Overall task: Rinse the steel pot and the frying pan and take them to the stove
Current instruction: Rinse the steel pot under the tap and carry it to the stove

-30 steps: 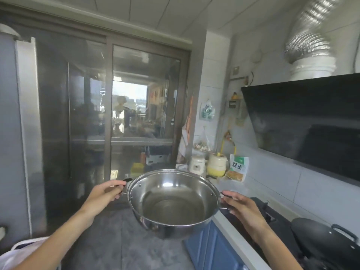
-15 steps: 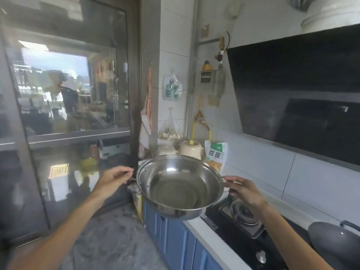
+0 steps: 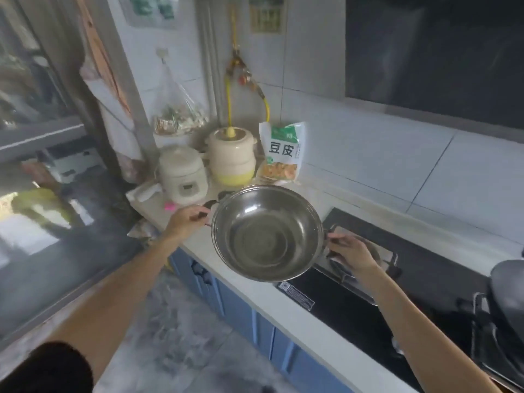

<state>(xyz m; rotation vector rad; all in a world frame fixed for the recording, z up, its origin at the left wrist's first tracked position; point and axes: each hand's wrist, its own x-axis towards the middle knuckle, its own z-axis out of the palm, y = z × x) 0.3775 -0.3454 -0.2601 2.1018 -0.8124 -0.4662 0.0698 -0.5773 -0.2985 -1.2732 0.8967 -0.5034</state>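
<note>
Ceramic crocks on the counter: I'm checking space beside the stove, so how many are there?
2. A cream and yellow crock stands in the corner by the wall; a smaller white crock stands left of it, nearer the counter edge. Others may be hidden behind the steel pot.

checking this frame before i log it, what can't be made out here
- Head view: the burner is mostly hidden by the right hand and the steel pot.
- The frying pan is cut off by the right edge.
- The left hand covers the pot's near handle, so its fingers' grip is unclear.
- The small cooker's panel is too blurred to read.
</note>
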